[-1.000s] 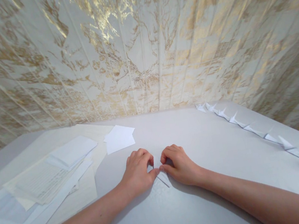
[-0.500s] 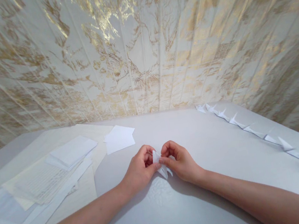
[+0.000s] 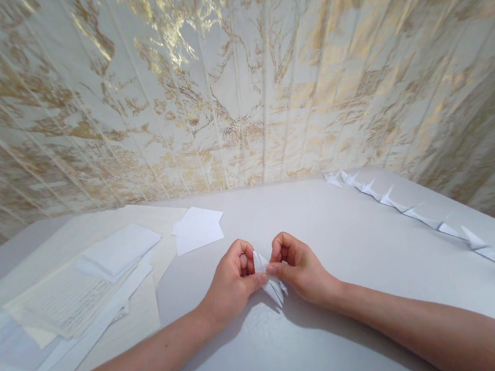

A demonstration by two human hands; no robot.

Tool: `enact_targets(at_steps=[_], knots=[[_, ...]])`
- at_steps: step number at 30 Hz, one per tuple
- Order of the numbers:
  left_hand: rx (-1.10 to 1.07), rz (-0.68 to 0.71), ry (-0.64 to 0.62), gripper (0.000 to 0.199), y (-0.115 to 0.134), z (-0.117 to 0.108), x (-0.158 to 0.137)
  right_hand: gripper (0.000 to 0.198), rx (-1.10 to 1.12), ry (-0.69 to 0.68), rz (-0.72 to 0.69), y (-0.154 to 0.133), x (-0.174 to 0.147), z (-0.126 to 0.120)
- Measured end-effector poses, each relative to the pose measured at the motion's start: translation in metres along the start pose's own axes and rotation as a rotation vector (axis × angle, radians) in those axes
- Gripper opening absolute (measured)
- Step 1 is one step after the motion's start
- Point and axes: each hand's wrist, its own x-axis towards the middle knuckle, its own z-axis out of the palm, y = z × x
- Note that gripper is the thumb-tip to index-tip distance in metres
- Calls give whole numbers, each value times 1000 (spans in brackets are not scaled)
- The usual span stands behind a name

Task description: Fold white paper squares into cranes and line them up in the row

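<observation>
Head view: at near middle of white table (image 3: 327, 216), folded white origami piece (image 3: 272, 291) pinched between thumb and fingers of left hand (image 3: 233, 275) and likewise, from right side, of right hand (image 3: 301, 268). Along right edge, far to near, row of white origami cranes (image 3: 473, 239). At left, overlapping printed sheets (image 3: 73, 301) on cream paper (image 3: 152, 218). Beyond left hand, small white paper sheets (image 3: 198, 228). At far side, gold-patterned backdrop (image 3: 232, 87).

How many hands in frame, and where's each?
2. The left hand is left of centre, thumb on the folded white paper; the right hand is just right of it, pinching the same paper. Neither is hidden, though some fingers are.
</observation>
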Motion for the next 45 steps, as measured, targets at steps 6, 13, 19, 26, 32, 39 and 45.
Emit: enact_targets(at_steps=[6, 13, 19, 26, 32, 39, 45], knots=[[-30, -2, 70, 19, 2, -2, 5, 19, 121, -42, 103, 1, 4, -4], [40, 29, 181, 19, 0, -5, 8, 25, 217, -84, 148, 4, 4, -7], [205, 56, 302, 24, -3, -9, 11, 25, 219, -83, 130, 4, 4, -7], [257, 47, 149, 8, 3, -6, 6, 25, 68, -42, 100, 3, 3, -5], [253, 96, 69, 24, -1, -7, 4, 23, -69, -65, 42, 1, 1, -4], [416, 186, 87, 25, -1, -7, 2, 14, -353, -111, -236, -1, -3, -5], [472, 276, 74, 15, -2, -9, -1, 12, -540, -79, -487, -2, -5, -7]])
